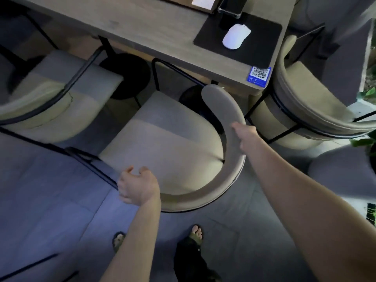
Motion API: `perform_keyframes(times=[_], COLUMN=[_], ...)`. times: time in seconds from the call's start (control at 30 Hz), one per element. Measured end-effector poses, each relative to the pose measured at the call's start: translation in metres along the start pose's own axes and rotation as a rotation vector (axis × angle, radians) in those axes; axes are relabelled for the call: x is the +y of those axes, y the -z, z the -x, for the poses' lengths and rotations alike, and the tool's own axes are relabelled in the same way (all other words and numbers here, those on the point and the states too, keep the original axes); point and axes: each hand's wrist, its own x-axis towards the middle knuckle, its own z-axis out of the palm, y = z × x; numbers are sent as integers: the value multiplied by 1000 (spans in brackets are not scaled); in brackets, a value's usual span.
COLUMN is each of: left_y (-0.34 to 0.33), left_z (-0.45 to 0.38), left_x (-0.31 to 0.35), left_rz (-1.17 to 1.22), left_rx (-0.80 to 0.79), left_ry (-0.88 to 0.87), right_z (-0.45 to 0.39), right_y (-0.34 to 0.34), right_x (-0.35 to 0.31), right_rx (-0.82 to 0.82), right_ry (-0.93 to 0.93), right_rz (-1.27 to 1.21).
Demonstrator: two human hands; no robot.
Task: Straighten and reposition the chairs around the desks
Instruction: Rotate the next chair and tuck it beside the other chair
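Observation:
A beige padded chair (162, 147) with a curved backrest and black metal frame stands in front of the wooden desk (142, 31), its seat turned at an angle to the desk edge. My left hand (138, 188) grips the left end of the curved backrest near the black frame. My right hand (245, 137) holds the right arm of the same backrest. A second beige chair (55, 102) stands to the left, partly under the desk. A third chair (301, 110) is at the desk's right end.
On the desk lie a black mouse pad (262, 45) with a white mouse (236, 36) and a blue QR sticker (258, 74). Round black table bases (126, 74) sit under the desk. Green plant leaves (364, 139) are at the right edge. My feet stand on grey floor tiles (50, 190).

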Motion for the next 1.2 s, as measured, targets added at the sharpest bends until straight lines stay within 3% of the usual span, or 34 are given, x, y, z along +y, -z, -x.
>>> perform_keyframes(times=[0.07, 0.2, 0.27, 0.37, 0.57, 0.77, 0.97, 1.2], left_y=[5, 3, -4, -13, -12, -4, 11, 29], left_z=[-10, -22, -24, -33, -35, -63, -90, -133], left_x=[-9, -28, -40, -49, -51, -55, -30, -31], left_rz=[-18, 171, 290, 431, 324, 237, 217, 188], left_rx=[20, -145, -262, -299, -208, -168, -225, -260], left_ry=[31, 424, 498, 582, 473, 349, 213, 200], right_z=[0, -8, -13, -19, -48, -5, 12, 33], right_y=[-6, -4, -4, -5, 1, 4, 2, -20], right_x=[-8, -13, -18, -21, -12, 15, 39, 65], right_rx=[6, 55, 85, 52, -49, -7, -4, 4], right_ry=[45, 68, 111, 157, -13, -48, -99, -146], right_rz=[88, 265, 292, 323, 246, 179, 78, 38])
